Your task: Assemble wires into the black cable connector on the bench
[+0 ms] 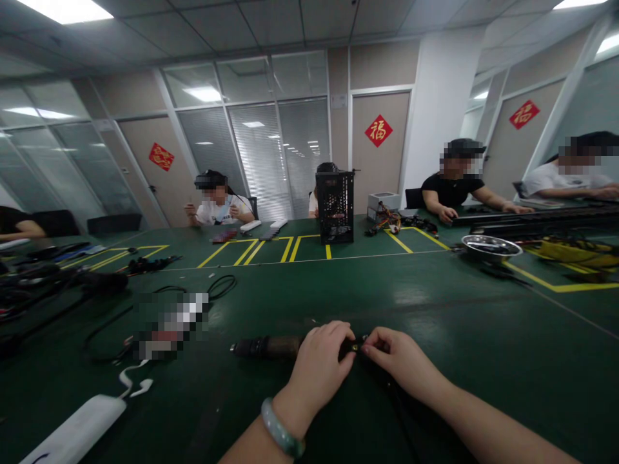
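A dark electric screwdriver (280, 348) lies across the green table, its narrow tip pointing left. My left hand (322, 357) is wrapped over its rear end; a jade-coloured bangle (280, 432) circles that wrist. Close by on the right, my right hand (394, 357) is closed in a pinch at a small black part with a brassy spot (355, 348). What sits between those fingertips is mostly hidden, apparently the end of a black cable (399, 406) that runs down toward me between my forearms.
To the left lie a white power strip (77, 432), a pixelated object (169, 328) and black cables (109, 309). Farther back stand a black computer case (336, 206), a power supply unit (383, 205) and a metal bowl (491, 248). Several people sit around the table (435, 309).
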`<state>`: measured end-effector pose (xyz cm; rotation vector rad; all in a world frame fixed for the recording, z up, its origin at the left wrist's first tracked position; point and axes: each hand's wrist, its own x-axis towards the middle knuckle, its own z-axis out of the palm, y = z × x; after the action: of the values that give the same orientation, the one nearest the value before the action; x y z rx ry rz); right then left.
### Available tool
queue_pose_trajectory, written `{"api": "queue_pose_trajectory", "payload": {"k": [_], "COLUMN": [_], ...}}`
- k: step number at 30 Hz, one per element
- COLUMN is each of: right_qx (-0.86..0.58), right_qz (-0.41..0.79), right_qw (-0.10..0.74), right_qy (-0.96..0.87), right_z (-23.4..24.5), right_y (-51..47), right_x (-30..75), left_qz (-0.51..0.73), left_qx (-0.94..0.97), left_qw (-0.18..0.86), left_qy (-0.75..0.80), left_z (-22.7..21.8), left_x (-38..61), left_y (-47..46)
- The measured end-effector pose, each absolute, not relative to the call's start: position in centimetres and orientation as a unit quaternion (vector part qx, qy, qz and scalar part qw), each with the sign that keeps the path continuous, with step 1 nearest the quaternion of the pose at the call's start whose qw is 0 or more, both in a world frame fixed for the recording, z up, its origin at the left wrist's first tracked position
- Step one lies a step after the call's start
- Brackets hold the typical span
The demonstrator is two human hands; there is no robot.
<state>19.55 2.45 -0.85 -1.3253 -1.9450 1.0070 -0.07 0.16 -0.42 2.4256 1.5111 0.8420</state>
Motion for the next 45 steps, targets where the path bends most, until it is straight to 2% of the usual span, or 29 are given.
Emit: {"api": "queue_pose_trajectory", "payload": {"k": [45], "right_qx": [-0.483], "right_qz": [0.369], "right_qw": [0.275], "right_qy": [-0.745], "right_z": [-1.27], "right_y": [2.62], "right_x": [19.67], "left_qz": [0.273], "left_qx": [0.813], "left_qw": [0.084], "left_qy": [0.507], "left_z": [0.03], "left_x": [0.09], "left_y": [-0.05]}}
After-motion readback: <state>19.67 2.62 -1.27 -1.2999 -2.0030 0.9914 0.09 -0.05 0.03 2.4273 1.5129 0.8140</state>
